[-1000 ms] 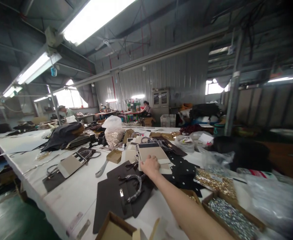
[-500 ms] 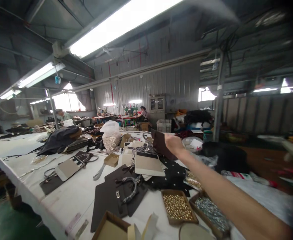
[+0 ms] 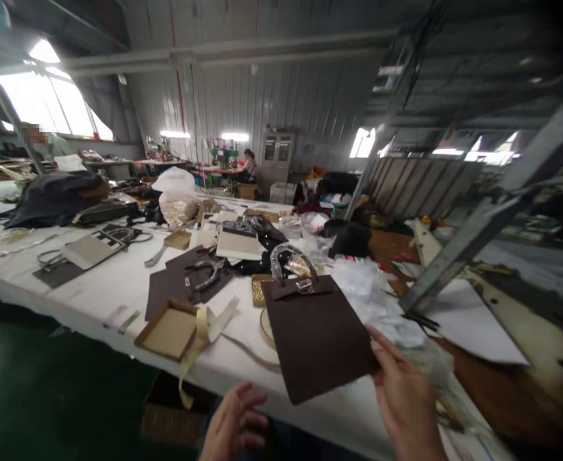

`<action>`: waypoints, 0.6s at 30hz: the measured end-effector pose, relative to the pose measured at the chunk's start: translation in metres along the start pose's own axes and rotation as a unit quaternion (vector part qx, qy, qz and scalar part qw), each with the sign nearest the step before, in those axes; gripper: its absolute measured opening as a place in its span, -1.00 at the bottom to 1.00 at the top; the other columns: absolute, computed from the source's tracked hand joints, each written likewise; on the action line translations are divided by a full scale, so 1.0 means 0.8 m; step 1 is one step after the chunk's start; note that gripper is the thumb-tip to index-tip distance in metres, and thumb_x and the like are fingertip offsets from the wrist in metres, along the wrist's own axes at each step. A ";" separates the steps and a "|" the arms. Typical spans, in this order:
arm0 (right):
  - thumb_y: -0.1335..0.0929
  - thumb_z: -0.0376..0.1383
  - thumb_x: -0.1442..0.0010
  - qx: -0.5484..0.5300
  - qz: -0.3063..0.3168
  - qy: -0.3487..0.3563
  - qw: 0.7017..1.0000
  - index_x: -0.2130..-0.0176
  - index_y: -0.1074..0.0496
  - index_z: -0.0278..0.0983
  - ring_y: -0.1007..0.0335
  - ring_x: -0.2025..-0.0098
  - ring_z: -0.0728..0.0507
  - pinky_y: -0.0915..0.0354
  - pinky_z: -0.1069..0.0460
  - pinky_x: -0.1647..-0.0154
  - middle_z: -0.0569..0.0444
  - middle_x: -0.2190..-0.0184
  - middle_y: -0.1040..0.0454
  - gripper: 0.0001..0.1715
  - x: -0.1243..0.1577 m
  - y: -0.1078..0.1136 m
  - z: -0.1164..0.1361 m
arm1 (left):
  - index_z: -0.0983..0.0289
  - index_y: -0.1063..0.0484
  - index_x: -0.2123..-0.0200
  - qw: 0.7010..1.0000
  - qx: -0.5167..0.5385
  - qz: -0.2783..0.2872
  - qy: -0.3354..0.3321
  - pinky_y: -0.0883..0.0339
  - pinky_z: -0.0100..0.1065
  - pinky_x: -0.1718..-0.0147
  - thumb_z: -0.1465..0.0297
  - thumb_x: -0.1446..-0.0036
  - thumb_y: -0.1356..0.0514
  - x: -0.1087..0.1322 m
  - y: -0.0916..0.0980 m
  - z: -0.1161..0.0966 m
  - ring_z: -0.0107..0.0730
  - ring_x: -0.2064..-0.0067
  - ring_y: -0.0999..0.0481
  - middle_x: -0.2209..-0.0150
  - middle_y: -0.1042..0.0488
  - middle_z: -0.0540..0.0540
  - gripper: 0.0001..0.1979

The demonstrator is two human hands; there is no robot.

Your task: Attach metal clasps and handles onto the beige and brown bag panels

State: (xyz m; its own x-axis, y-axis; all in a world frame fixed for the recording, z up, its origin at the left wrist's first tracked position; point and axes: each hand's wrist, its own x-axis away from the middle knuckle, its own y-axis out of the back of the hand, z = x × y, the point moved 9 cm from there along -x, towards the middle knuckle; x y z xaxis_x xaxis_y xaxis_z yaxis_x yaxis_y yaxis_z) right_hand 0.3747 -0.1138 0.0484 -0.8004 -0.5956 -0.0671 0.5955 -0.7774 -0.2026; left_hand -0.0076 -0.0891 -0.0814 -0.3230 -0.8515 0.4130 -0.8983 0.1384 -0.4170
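A flat dark brown handbag panel [image 3: 317, 339] hangs in front of me, with a plastic-wrapped curved handle [image 3: 276, 261] and a metal buckle [image 3: 305, 285] on its strap. My right hand [image 3: 401, 384] pinches its lower right edge between thumb and fingers. Low in the view, my left hand [image 3: 238, 422] is open with its fingers apart, holding nothing, to the left of the panel and below the table's front edge. Behind the panel, a box of gold-coloured studs [image 3: 258, 290] is partly hidden.
On the white table [image 3: 99, 301] lie an empty cardboard tray [image 3: 169, 330], a curled cream tape [image 3: 209, 326], more dark panels [image 3: 171, 282] and a beige panel [image 3: 238, 244]. A metal post [image 3: 473, 237] slants at the right. Two people sit working in the background.
My right hand has come back from the far side of the table, bringing the dark brown panel close. My left hand has entered the view. The camera has tipped down.
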 end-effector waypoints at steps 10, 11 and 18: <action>-0.46 0.21 -0.35 0.268 0.083 -0.019 0.960 -0.24 -0.72 -0.15 -0.61 -0.36 -0.40 -0.47 -0.20 -0.46 -0.07 -0.27 -0.70 -0.29 0.164 0.119 -0.106 | 0.25 -0.41 -0.42 0.967 -0.158 -0.070 -0.186 -0.31 0.09 -0.48 0.06 -0.31 -0.50 0.003 -0.035 -0.012 0.16 -0.41 -0.55 -0.39 -0.56 0.38 -0.24; -0.47 0.21 -0.34 0.268 0.103 -0.023 0.958 -0.23 -0.72 -0.13 -0.63 -0.34 -0.40 -0.53 -0.17 -0.40 -0.07 -0.26 -0.71 -0.30 0.162 0.118 -0.111 | 0.26 -0.37 -0.44 0.962 -0.169 -0.080 -0.198 -0.29 0.09 -0.49 0.08 -0.32 -0.49 0.001 -0.033 -0.010 0.15 -0.43 -0.54 -0.40 -0.55 0.39 -0.23; -0.54 0.12 -0.32 0.249 0.196 -0.003 0.949 -0.40 -0.55 -0.11 -0.77 -0.08 -0.35 -0.62 -0.20 -0.25 -0.08 -0.03 -0.78 -0.20 0.149 0.091 -0.111 | 0.15 0.07 -0.69 0.960 -0.179 -0.057 -0.210 -0.41 0.12 -0.44 0.16 -0.37 -0.45 -0.008 -0.028 -0.035 0.13 -0.37 -0.62 -0.43 -0.52 0.39 0.05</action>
State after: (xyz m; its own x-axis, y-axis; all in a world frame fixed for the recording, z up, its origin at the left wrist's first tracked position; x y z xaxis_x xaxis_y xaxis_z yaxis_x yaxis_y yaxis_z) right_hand 0.3164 -0.2239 -0.0612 -0.5115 -0.8585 -0.0363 0.8071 -0.4945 0.3227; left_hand 0.0066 -0.0728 -0.0520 -0.1350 -0.9898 0.0463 -0.9898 0.1325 -0.0531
